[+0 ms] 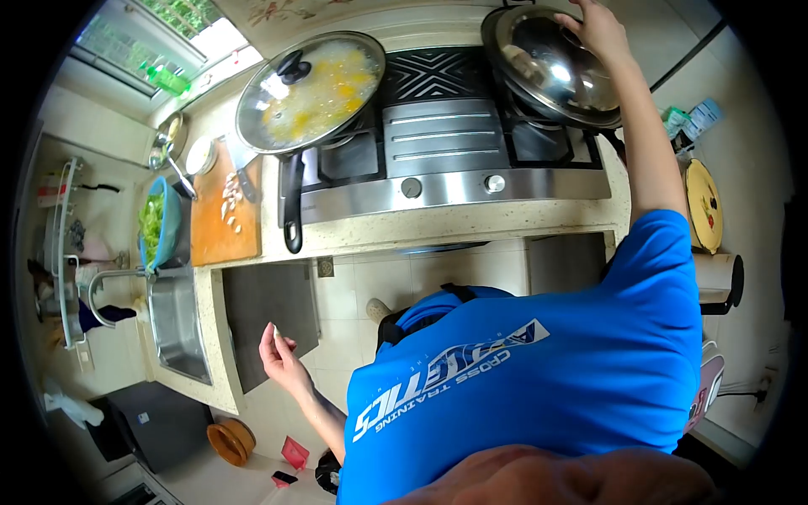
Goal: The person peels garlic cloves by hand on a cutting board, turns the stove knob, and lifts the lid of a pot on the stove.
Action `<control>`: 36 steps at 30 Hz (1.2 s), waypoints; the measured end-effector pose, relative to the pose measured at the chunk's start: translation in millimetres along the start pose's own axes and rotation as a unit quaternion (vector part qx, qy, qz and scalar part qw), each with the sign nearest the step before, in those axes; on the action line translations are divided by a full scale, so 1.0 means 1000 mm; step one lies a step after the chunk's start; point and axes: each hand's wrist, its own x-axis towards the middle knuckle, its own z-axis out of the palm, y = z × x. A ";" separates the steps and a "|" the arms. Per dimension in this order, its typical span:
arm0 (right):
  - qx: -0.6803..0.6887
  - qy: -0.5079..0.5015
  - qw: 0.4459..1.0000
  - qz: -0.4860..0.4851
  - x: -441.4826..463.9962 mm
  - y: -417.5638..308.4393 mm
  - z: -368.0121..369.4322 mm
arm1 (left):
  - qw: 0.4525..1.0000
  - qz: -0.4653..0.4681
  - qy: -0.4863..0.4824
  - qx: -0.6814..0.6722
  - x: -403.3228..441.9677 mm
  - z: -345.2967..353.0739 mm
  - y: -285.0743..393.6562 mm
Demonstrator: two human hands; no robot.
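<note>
My right hand (596, 35) reaches to the back right burner, its fingers closed at the upper edge of a shiny domed pan lid (547, 67). The exact grip is partly cut off by the frame's top. This lid rests on or just over a dark wok (513, 88). My left hand (286, 364) is raised in front of the counter, fingertips pinched around a tiny whitish bit that I cannot identify. On the left burner a frying pan under a glass lid (324, 97) holds bubbling liquid with yellow pieces. The black pan handle (294, 202) points toward me.
A wooden cutting board (215, 223) carries chopped white pieces (231, 200) and a knife (246, 183). Left of it stand a blue basin (171, 223) of greens and a sink (178, 328). A wooden bucket (230, 442) sits on the floor.
</note>
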 end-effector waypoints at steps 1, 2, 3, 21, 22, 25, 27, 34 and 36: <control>0.018 0.082 0.996 -0.019 -0.003 -0.002 0.002 | 1.000 -0.006 -0.011 -0.002 0.002 -0.004 -0.001; 0.023 0.084 0.996 -0.020 -0.007 -0.007 0.003 | 1.000 -0.004 -0.007 0.000 0.005 -0.008 -0.003; 0.150 0.036 0.986 -0.060 -0.014 -0.015 -0.001 | 1.000 -0.006 -0.013 -0.015 0.009 -0.012 -0.005; 0.473 -0.579 0.635 -0.194 -0.302 -0.315 -0.003 | 0.957 -0.129 -0.008 -0.258 0.036 -0.169 -0.076; 0.489 -0.566 0.639 -0.180 -0.305 -0.323 -0.002 | 0.957 -0.133 -0.011 -0.257 0.038 -0.175 -0.079; 0.512 -0.528 0.670 -0.099 -0.313 -0.327 0.018 | 0.957 -0.128 -0.018 -0.260 0.041 -0.195 -0.087; 0.506 -0.513 0.693 -0.038 -0.307 -0.325 0.019 | 0.961 -0.132 0.004 -0.244 0.044 -0.204 -0.091; 0.459 -0.499 0.725 0.125 -0.307 -0.317 0.008 | 0.951 -0.167 0.010 -0.261 0.052 -0.224 -0.112; 0.455 -0.480 0.736 0.145 -0.306 -0.312 0.009 | 0.953 -0.162 0.002 -0.256 0.057 -0.224 -0.115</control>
